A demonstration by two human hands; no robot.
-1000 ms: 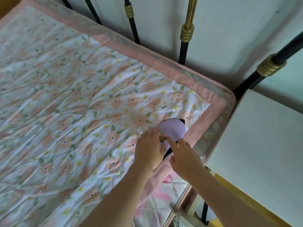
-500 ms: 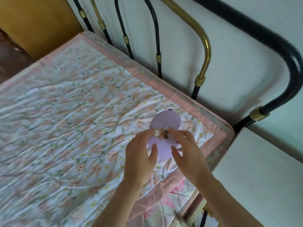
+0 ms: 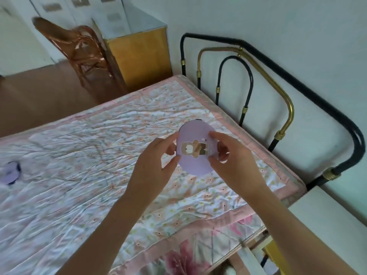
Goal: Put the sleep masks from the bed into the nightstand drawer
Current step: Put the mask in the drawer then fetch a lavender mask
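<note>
Both hands, left hand (image 3: 156, 161) and right hand (image 3: 234, 161), are gripping a lilac sleep mask (image 3: 195, 148) at centre frame, above the bed (image 3: 79, 175). A second mask (image 3: 11, 172) is lying at the left edge.

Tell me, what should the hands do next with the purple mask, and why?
Probably carry it right, toward the nightstand. The left hand and right hand already hold the purple sleep mask up off the bed, and no drawer shows yet.
</note>
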